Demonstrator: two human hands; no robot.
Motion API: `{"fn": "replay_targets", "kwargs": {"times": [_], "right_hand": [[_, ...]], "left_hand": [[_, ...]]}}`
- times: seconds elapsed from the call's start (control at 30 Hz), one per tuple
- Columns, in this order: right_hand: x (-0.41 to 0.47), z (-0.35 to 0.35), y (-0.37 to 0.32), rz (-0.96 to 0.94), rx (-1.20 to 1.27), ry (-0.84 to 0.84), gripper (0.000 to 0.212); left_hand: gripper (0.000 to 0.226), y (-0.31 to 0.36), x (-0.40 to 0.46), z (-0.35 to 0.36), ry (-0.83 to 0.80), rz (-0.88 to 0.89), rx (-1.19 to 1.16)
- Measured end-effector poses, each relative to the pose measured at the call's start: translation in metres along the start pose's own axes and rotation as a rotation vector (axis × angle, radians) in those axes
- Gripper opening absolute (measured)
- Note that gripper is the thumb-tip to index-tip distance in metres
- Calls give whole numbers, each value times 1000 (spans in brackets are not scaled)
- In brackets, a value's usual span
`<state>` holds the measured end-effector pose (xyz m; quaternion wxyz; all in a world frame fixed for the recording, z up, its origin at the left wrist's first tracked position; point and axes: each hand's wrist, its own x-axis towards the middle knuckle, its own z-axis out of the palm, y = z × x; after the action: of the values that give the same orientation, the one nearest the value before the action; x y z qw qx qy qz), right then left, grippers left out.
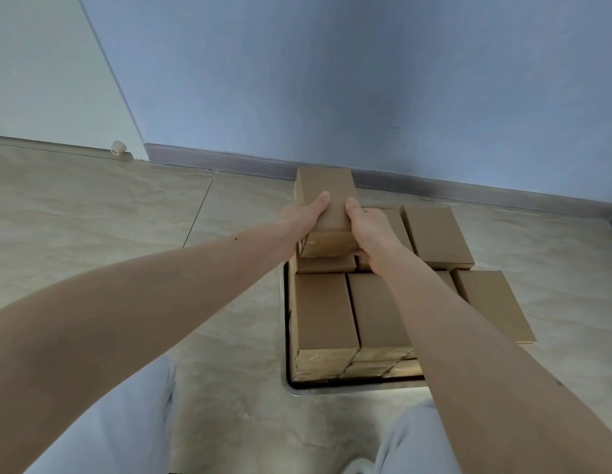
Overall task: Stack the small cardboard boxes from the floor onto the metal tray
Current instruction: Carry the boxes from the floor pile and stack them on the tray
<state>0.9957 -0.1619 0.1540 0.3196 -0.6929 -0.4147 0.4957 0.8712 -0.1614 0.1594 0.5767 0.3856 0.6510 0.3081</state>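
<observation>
Small brown rectangular cardboard box (326, 196), taped end facing camera, held by both hands over the far-left corner of the stack. Left hand (302, 220) grips its left side, thumb on top; right hand (367, 234) grips the right side, thumb on top, fingers curled under the near right edge. Can't tell whether the box has touched the lower cardboard box (326, 263) just beneath it or hangs slightly above.

Stack sits in a shallow silver metal tray (332, 390) on beige stone-look floor tiles (126, 217). Front row of same brown boxes (326, 309) fills the tray edge to edge; back-right box (434, 234) is up on a higher layer; one box (492, 302) at far right seems to overhang the tray rim.

Step, by my read: placing the held box on the upper layer, back-left. Next move likely calls for squaring it with the box below, butting it against the neighbour on its right, then letting go.

Beyond: grey skirting board (229, 164), blue wall (366, 80), white door (41, 70), small doorstop (118, 147). Light grey trouser knees (126, 422) at the bottom.
</observation>
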Motion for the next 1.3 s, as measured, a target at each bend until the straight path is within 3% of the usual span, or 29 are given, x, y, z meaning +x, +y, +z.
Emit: {"fn": "replay_targets", "kwargs": {"times": [0.13, 0.37, 0.7, 1.1, 1.3], "right_hand": [[8, 2, 0, 25, -16, 24, 55], [14, -2, 6, 54, -11, 14, 45], [14, 2, 8, 54, -42, 3, 44], [12, 3, 5, 85, 0, -2, 24], [15, 4, 5, 81, 15, 0, 41]], "left_hand": [[58, 1, 4, 2, 11, -8, 2], [70, -5, 1, 5, 4, -43, -45], [64, -8, 0, 4, -17, -59, -74], [60, -9, 1, 3, -9, -83, -91], [63, -11, 0, 4, -20, -66, -82]]}}
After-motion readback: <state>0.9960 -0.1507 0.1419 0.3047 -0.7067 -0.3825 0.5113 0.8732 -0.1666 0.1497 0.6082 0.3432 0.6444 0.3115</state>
